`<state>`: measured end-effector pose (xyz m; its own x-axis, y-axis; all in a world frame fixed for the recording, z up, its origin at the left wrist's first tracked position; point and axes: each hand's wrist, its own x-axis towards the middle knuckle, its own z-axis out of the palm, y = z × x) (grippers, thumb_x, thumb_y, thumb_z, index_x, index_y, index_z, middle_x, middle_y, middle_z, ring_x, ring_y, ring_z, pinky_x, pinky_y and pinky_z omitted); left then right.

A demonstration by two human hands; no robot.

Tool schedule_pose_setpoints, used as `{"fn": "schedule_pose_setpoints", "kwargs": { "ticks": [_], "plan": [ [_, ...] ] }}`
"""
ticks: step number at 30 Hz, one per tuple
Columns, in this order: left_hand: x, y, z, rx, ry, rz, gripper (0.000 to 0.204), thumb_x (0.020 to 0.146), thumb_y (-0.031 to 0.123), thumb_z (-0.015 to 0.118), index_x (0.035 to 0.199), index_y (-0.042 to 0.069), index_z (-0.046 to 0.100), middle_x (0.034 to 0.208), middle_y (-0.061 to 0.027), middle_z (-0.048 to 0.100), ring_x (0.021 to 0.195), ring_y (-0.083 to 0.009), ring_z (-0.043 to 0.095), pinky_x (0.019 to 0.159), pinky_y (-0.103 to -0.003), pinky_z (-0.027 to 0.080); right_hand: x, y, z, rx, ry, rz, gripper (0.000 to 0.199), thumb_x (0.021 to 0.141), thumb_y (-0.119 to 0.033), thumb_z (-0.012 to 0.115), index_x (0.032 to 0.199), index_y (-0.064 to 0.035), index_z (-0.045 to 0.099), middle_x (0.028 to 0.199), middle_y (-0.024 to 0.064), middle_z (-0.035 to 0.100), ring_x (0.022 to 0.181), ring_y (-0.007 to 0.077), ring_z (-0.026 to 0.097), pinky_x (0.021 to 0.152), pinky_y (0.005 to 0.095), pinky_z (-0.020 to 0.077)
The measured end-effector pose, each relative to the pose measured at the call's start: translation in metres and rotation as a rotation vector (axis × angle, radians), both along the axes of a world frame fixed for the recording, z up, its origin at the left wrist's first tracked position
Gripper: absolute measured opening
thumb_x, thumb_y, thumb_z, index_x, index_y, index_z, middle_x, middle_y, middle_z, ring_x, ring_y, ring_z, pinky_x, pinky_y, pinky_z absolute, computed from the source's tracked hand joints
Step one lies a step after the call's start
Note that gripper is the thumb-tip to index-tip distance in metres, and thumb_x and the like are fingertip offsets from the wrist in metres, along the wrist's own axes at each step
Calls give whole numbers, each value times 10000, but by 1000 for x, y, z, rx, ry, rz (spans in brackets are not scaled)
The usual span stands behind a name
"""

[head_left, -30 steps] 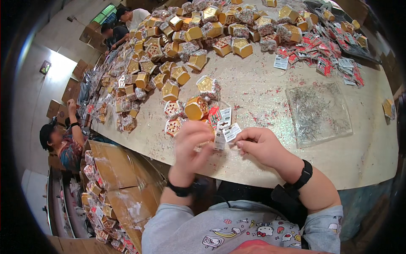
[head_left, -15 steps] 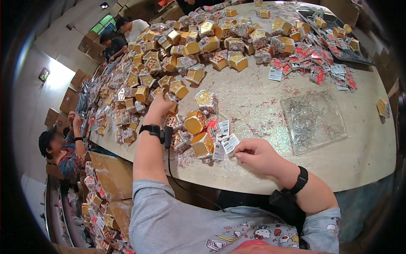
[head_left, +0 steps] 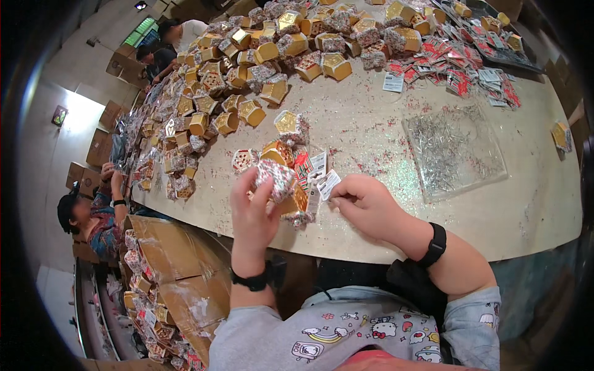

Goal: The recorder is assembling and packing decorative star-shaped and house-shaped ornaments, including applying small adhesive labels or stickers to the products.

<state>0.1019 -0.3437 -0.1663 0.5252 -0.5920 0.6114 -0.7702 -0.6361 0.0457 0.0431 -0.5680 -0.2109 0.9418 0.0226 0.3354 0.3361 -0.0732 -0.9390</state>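
Observation:
My left hand (head_left: 253, 213) is closed round a small house ornament (head_left: 276, 177) with a roof coated in pink, white and green sprinkles. It is above a small cluster of similar houses with gold bases, one gold house (head_left: 288, 123) standing at its far side. In a pinch, my right hand (head_left: 368, 201) holds a white paper tag (head_left: 327, 185) by its near corner, just right of the cluster. Beside it lie more tags (head_left: 318, 164), some white and some red. The held ornament and my fingers hide part of the cluster.
A big heap of house ornaments (head_left: 266, 52) covers the far left of the table. Red and white tags (head_left: 458, 68) are piled at the far right, by a dark tray (head_left: 513, 62). Thin metal pieces fill a clear shallow tray (head_left: 427, 191). Open carton (head_left: 185, 260); co-workers at left.
My left hand has come back from the heap toward me and now holds a house ornament over the cluster. My right hand keeps its pinch on the tag; the whole view has shifted slightly.

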Motion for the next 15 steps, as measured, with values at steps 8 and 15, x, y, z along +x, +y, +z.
{"fn": "schedule_pose_setpoints", "kwargs": {
  "ticks": [8,15],
  "plan": [
    [-31,-25,-10,16,-35,-54,584,615,-87,608,1148,141,543,1242,-153,443,1137,-360,461,925,-441,405,-4,1,8,1,-158,-35,107,774,-10,588,879,-7,610,749,135,557,681,268,562,610,337,447],
    [-33,-29,-14,-52,-4,-60,558,632,-91,587,1149,116,546,1229,-172,443,1144,-364,458,933,-446,407,-3,1,7,-9,-143,-75,79,777,-17,590,850,5,610,741,133,559,681,274,563,608,341,448]
  ]
}}
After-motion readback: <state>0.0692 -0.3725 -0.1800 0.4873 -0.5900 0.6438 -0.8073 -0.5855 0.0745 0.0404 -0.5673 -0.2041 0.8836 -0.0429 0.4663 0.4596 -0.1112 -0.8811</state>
